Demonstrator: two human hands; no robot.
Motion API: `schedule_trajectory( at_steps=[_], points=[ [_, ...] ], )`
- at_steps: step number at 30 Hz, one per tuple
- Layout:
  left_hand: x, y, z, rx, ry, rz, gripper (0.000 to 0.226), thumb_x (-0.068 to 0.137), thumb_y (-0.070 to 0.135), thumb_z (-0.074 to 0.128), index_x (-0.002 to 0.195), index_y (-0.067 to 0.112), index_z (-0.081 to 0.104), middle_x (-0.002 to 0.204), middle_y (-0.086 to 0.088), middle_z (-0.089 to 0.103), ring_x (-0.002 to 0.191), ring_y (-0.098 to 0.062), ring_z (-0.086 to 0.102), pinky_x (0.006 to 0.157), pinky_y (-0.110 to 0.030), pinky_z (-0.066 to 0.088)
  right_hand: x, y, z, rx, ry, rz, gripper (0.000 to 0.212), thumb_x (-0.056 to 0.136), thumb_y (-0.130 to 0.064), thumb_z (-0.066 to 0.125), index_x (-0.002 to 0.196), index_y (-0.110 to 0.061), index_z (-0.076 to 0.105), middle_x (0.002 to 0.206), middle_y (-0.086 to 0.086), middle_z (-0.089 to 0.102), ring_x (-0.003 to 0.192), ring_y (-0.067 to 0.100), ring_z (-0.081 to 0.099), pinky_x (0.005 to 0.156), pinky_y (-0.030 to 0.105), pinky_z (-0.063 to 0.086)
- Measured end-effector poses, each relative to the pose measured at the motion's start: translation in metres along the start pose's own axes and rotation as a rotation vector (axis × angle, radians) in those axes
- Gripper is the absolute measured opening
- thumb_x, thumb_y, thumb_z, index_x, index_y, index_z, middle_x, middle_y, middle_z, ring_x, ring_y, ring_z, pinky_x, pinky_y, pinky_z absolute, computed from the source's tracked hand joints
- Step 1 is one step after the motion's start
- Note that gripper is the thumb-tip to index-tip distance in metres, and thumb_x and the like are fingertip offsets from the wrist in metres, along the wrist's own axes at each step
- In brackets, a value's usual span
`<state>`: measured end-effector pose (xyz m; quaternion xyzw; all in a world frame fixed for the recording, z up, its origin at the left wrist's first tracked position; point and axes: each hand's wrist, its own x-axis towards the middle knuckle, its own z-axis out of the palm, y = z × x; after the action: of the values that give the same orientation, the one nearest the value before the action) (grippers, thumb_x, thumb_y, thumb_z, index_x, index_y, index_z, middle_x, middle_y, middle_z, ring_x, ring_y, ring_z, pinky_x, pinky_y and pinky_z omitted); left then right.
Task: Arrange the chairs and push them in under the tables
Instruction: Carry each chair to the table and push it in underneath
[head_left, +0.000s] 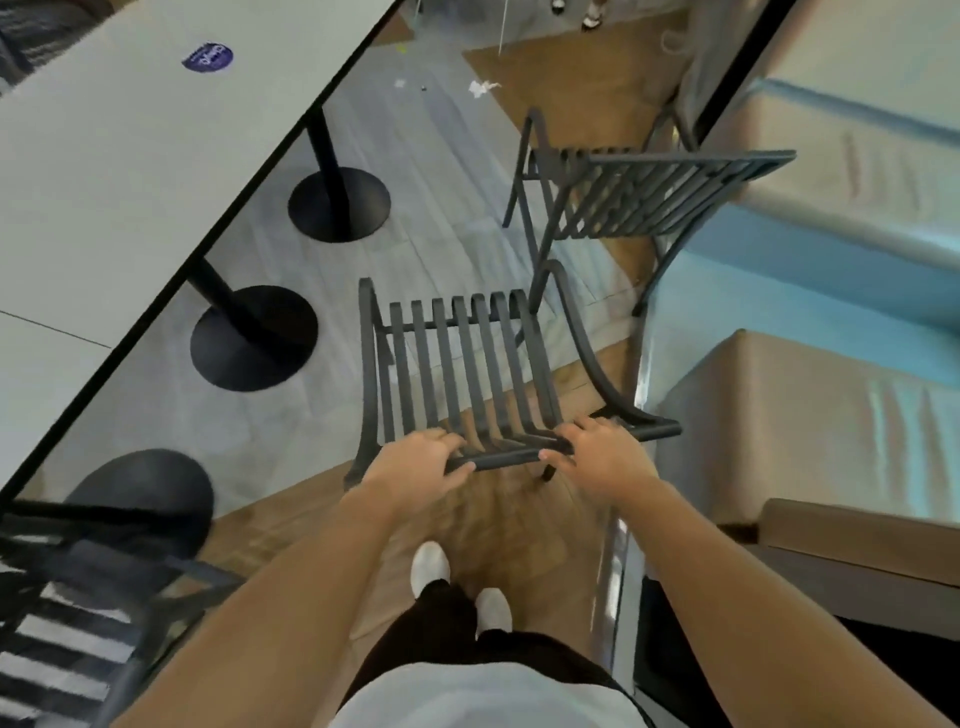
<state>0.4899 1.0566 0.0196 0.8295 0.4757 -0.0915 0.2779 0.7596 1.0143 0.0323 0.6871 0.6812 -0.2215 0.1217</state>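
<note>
At the far left I saw a blurred slatted chair (67, 623) at the lower corner, and above it the long pale table (104, 171) running diagonally, a purple sticker (208, 58) on its top and three round black bases (254, 338) standing on the grey floor beneath its edge. Toward the middle, my left hand (415, 470) gripped the top rail of the dark metal chair (462, 364) — fingers curled over the bar, thumb under it. That chair stood out in the aisle, well apart from the table edge, its slatted seat facing away from me. My right hand (597, 462) held the same rail at its right end, fingers wrapped over the top. Beyond it a second metal chair (649, 192) stood just beside the blue-and-tan bench (831, 291) on the right — crumpled paper (483, 87) lay on the floor past it.
</note>
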Motion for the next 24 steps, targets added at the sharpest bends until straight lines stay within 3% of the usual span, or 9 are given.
schedule_trajectory(
  at_steps=[2,7,14,17,20,24],
  points=[
    [0.015,-0.008,0.001,0.027,-0.066,0.028,0.050,0.103,0.059,0.042,0.138,0.025,0.055,0.127,0.003,0.058,0.119,-0.021,0.056,0.095,-0.036,0.048,0.005,0.004,0.004,0.045,-0.031,0.039,0.055,0.099,-0.062,0.045,0.142,-0.029,0.051,0.145,0.001,0.052,0.136,0.027,0.045,0.112,0.046,0.038],
    [0.037,-0.030,0.011,0.051,-0.168,0.023,0.061,0.100,0.065,0.044,0.147,0.026,0.049,0.143,0.000,0.054,0.130,-0.023,0.051,0.104,-0.042,0.047,0.019,0.011,0.018,0.038,-0.091,0.080,0.061,0.096,-0.064,0.047,0.146,-0.028,0.047,0.150,0.001,0.047,0.140,0.026,0.041,0.115,0.044,0.036],
    [0.050,-0.045,0.026,-0.011,-0.304,-0.062,0.064,0.091,0.069,0.054,0.139,0.025,0.055,0.133,0.002,0.055,0.122,-0.022,0.055,0.101,-0.043,0.049,0.042,0.020,0.030,-0.002,-0.147,0.045,0.063,0.095,-0.056,0.056,0.149,-0.025,0.044,0.150,0.002,0.048,0.143,0.026,0.038,0.119,0.043,0.027],
    [0.054,-0.048,0.036,-0.022,-0.351,-0.121,0.055,0.091,0.060,0.059,0.135,0.028,0.057,0.127,0.001,0.058,0.117,-0.023,0.058,0.100,-0.045,0.049,0.055,0.028,0.040,-0.044,-0.149,-0.005,0.055,0.096,-0.050,0.060,0.143,-0.025,0.049,0.144,0.002,0.053,0.138,0.026,0.043,0.120,0.041,0.027],
    [0.057,-0.050,0.048,-0.022,-0.334,-0.192,0.045,0.092,0.039,0.059,0.136,0.032,0.057,0.131,0.000,0.061,0.119,-0.025,0.058,0.100,-0.045,0.051,0.068,0.036,0.046,-0.099,-0.158,-0.062,0.037,0.099,-0.038,0.058,0.133,-0.024,0.056,0.129,0.002,0.061,0.124,0.025,0.054,0.110,0.038,0.038],
    [0.054,-0.046,0.056,0.024,-0.295,-0.249,0.051,0.097,0.032,0.052,0.148,0.034,0.050,0.140,0.001,0.061,0.125,-0.024,0.058,0.101,-0.043,0.051,0.080,0.048,0.045,-0.191,-0.204,-0.184,0.021,0.102,-0.025,0.051,0.122,-0.020,0.058,0.116,0.003,0.066,0.107,0.025,0.064,0.089,0.037,0.051]
  ],
)
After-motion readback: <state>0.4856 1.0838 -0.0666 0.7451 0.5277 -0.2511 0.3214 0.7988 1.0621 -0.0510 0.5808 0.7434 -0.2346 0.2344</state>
